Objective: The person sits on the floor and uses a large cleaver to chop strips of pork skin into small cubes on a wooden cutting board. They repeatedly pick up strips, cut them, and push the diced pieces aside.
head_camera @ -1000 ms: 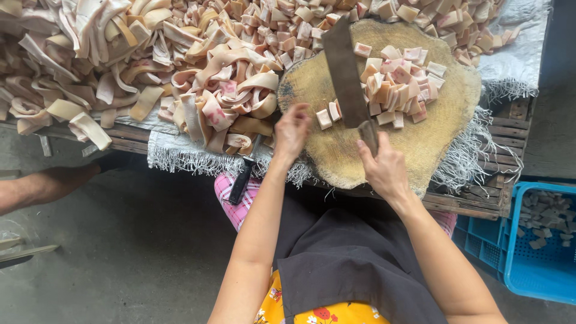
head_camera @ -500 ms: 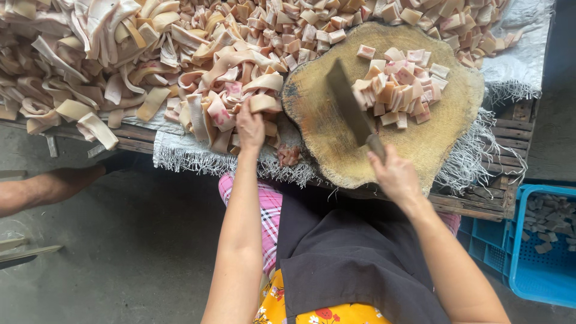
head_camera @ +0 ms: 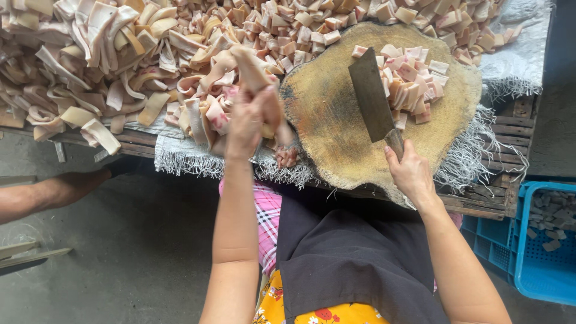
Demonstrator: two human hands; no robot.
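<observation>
My left hand (head_camera: pixel 249 120) grips a long pale strip of pork skin (head_camera: pixel 255 66) lifted off the pile of strips (head_camera: pixel 108 66), left of the round wooden chopping block (head_camera: pixel 336 138). My right hand (head_camera: pixel 411 174) holds the handle of a cleaver (head_camera: pixel 371 96), whose blade lies across the block and points away from me. Beside the blade, on the block's right half, sits a heap of cut pink-and-cream cubes (head_camera: pixel 414 78). A small scrap of meat (head_camera: pixel 287 156) lies at the block's near left edge.
More cut cubes (head_camera: pixel 300 24) cover the white woven sheet (head_camera: pixel 516 42) on the wooden pallet table (head_camera: pixel 510 129). A blue plastic crate (head_camera: pixel 540 240) with pieces inside stands at the right. Another person's arm (head_camera: pixel 42 195) reaches in from the left over the concrete floor.
My left hand went from the block to the pile and lifted a strip. My right hand drew back slightly with the cleaver, keeping the blade on the block.
</observation>
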